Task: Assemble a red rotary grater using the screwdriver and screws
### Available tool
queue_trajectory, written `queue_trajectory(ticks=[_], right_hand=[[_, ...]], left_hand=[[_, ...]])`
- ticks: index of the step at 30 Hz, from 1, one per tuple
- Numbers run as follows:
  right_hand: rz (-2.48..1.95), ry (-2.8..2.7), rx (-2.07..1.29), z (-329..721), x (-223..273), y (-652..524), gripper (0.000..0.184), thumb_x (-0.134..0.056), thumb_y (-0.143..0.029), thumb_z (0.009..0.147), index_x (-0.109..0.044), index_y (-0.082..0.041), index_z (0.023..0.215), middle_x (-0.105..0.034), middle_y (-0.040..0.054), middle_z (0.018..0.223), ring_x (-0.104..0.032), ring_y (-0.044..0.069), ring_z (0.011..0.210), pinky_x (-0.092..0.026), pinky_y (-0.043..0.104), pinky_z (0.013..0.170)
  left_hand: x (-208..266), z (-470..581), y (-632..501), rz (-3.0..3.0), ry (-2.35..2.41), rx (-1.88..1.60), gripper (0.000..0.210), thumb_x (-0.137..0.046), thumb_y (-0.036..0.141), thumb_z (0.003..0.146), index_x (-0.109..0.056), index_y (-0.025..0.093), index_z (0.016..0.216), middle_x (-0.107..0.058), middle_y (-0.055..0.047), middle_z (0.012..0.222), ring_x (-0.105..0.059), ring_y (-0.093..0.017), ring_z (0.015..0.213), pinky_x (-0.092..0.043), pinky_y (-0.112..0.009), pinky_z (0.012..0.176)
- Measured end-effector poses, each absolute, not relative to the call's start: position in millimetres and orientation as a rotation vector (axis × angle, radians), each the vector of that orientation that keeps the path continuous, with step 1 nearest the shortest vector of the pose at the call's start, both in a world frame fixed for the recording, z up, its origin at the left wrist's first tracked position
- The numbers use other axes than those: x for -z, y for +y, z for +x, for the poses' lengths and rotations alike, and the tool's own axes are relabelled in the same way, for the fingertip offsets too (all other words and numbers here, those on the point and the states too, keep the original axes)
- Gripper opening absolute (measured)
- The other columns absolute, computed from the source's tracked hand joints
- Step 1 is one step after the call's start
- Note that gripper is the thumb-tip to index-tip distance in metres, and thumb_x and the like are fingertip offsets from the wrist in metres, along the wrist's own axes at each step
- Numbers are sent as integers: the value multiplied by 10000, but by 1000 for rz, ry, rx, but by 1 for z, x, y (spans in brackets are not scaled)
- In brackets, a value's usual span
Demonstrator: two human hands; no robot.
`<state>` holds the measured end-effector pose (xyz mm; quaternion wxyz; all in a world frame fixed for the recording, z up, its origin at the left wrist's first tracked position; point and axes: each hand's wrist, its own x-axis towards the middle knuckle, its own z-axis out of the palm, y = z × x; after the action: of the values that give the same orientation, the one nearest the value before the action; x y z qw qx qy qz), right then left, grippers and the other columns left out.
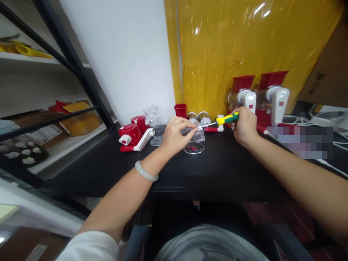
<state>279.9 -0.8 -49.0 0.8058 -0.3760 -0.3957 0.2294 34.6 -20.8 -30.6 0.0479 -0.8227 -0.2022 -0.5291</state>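
Observation:
My left hand [178, 135] is closed on a clear plastic part [200, 136], with thumb and fingertips at its upper end. In my right hand [246, 126] is a screwdriver [227, 118] with a yellow and green handle, lying nearly level. Its metal shaft points left, and the tip meets the clear part by my left fingertips; whether a screw sits there is too small to tell. Just below, a clear round piece [194, 148] rests on the black table [212, 170], with small red bits showing at it.
Red bodies with a white crank [145, 140] stand left, near clear plastic parts [153, 114]. Behind my hands are a red hopper [180, 110] and metal drums [203, 118]. Two assembled red-and-white graters [273, 98] stand right, beside white cables [337, 130]. Black shelving [73, 67] borders the left.

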Motion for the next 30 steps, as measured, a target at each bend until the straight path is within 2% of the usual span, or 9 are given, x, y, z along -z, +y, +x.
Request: queue_trajectory(ticks=[9,14,18,30], right_hand=[[-805,-867,-468,279,49,-3,132,-449,-169,705,-544,-193,618,-442,-49,461,-396,89,348,-274,224,321],[-772,-816,-486,281,43,-4,123,-450,-169,713,-528,-187,619,-444,-44,481,-394,88,345,-253,226,319],[-783,-762,-455,292,39,-2,130,-440,-145,693,-530,-180,606,-440,-45,458,-377,80,338,-259,223,338],[-926,-772,-418,305,45,3,154,-446,-133,722,-545,-179,614,-399,-60,407,-371,83,313,-226,214,319]], left_hand=[[30,35,-21,-2511,-628,1589,66,-755,226,824,-711,266,850,-706,-7,853,-618,-219,879,-470,-414,850],[27,30,-18,-2506,-662,1598,139,-797,275,788,-709,268,895,-713,-16,921,-621,-230,913,-465,-420,871],[24,25,-11,-2438,-682,1677,50,-744,225,835,-708,259,829,-713,-7,868,-632,-213,870,-461,-405,861],[25,18,1,-2371,-798,1716,63,-678,240,876,-704,245,820,-713,-17,839,-623,-214,851,-488,-376,790]])
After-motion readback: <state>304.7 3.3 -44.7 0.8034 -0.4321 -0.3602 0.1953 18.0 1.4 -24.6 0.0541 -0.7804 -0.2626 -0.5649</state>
